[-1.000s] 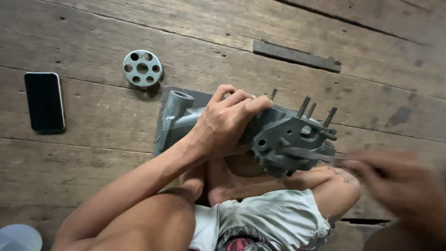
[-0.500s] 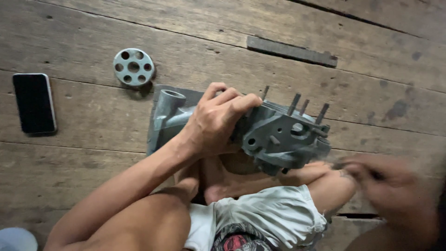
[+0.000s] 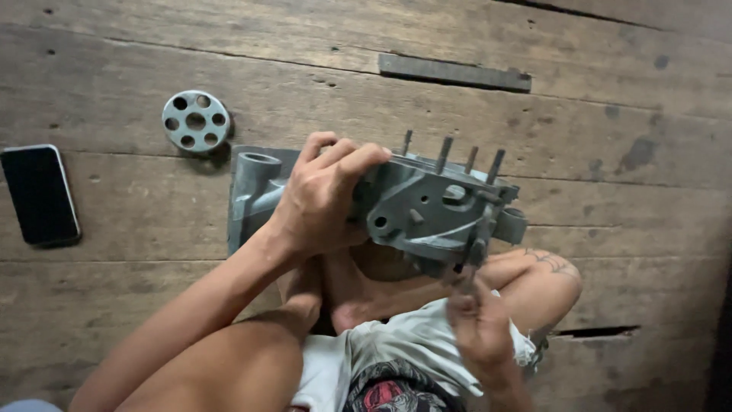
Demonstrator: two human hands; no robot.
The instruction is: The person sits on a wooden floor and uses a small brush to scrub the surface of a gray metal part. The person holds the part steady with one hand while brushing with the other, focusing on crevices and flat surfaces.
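Observation:
A grey cast-metal engine casing (image 3: 427, 210) with several threaded studs rising from its top rests over my crossed legs. My left hand (image 3: 320, 194) grips its upper left side, fingers curled over the top edge. My right hand (image 3: 476, 320) is below the casing's lower right corner, fingertips pinched on a small dark part at the casing's underside; what the part is cannot be made out. The casing's left end, with a round tube opening (image 3: 259, 164), sticks out beyond my left hand.
A round metal disc with several holes (image 3: 196, 120) lies on the wooden plank floor (image 3: 610, 91) at upper left. A black phone (image 3: 40, 194) lies at the far left. A flat metal bar (image 3: 455, 72) lies beyond the casing. A dark gap in the planks (image 3: 595, 332) is at right.
My right hand has come in from the far right to the casing's lower right corner. The left hand keeps its grip and the casing has barely moved.

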